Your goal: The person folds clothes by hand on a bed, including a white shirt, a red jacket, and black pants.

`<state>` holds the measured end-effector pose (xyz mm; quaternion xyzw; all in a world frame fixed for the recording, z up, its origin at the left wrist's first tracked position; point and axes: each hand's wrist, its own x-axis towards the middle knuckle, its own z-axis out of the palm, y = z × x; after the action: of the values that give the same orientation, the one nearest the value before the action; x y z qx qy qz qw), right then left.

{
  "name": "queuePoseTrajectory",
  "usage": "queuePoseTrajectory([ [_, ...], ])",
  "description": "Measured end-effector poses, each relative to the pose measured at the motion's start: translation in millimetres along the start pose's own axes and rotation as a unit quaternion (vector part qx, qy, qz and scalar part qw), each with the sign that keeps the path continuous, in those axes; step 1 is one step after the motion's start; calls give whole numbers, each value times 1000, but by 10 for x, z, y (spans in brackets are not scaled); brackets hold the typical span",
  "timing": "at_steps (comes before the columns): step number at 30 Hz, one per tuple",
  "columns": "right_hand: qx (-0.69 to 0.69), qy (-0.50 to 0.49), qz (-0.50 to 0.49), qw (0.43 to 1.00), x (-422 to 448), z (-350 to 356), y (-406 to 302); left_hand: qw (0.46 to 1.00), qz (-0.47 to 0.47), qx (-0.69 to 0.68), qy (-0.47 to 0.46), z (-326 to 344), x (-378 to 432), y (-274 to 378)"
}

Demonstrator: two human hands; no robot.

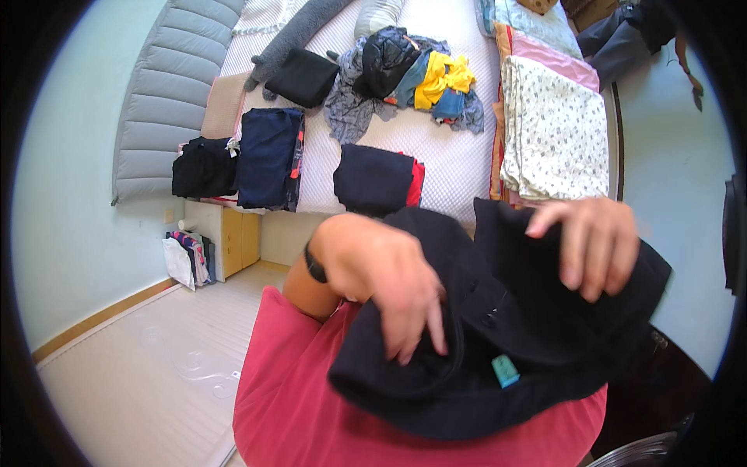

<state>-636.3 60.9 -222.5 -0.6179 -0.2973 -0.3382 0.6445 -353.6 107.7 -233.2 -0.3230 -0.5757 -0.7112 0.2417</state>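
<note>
A black garment (525, 327) with a button and a small teal tag (505, 372) lies across my lap, over red clothing (292, 373). My left hand (397, 292), with a dark band at the wrist, reaches over from the left and its fingers curl into the fabric by an open edge. On the upper right part of the same garment rests my right hand (595, 251), its fingers bent over the cloth and slightly blurred. Whether it pinches the cloth cannot be made out.
On the bed (324, 175) before me are folded dark clothes (373, 178), a navy stack (265, 157), a black bundle (204, 168), a jumbled pile with a yellow garment (440, 76), and folded floral bedding (554, 128). More clothes (192, 260) stand by a cabinet (239, 239). Another person (627, 44) is at upper right.
</note>
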Motion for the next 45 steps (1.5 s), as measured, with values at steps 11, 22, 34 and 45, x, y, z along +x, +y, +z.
queuePoseTrajectory([
  [11,114,231,-83,963,-167,253,723,988,142,-38,37,-206,-341,57],
  [22,257,14,86,962,-405,835,-154,974,-44,-145,168,792,-655,128],
  [34,16,-63,179,982,-210,830,-215,981,-143,117,-60,625,-255,64],
  [45,205,40,278,938,96,267,913,988,-108,-75,-83,365,3,-129],
])
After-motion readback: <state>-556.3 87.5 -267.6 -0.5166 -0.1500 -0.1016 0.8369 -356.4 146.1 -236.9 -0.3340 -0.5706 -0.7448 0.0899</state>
